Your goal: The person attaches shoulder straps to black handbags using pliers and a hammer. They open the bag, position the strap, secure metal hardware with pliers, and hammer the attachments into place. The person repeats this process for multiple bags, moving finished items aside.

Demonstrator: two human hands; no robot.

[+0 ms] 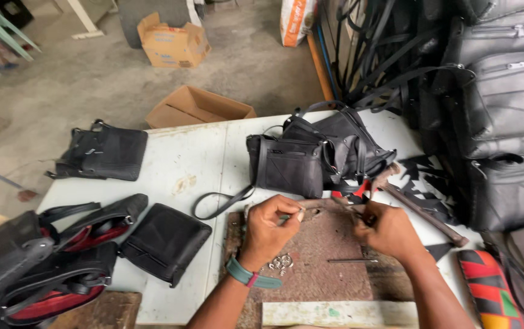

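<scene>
Your left hand [270, 224] sits over the near-left part of the rusty metal plate [329, 256], fingers curled in tight with thumb and forefinger pinched on one end of a thin dark strap [322, 203]. That strap runs along the far edge of the plate, from your left fingertips across to your right hand [387, 230]. Your right hand is over the plate's far-right corner, fingers also folded in close around the strap's other end; whether it also grips something small there you cannot tell from this angle. A teal band [248, 275] with a pink stripe circles your left wrist.

On the plate, just below your left hand, lies a small cluster of metal rings [281, 262]. A thin metal pin [351, 261] lies flat on the plate to the right of the rings, near your right wrist. Just beyond the plate's far-right corner you have red-handled pliers [358, 189], and a hammer [417, 207] slants away to the right of them.

Behind the plate stand black bags [317, 155] in a group, one trailing a long strap loop toward the plate's left side. Left of the plate lies a flat black pouch [166, 242], and further left, open black bags with red lining [67, 268]. All of it rests on a white table [183, 164], and past the table's far edge a cardboard box [198, 106] lies on the floor.
</scene>
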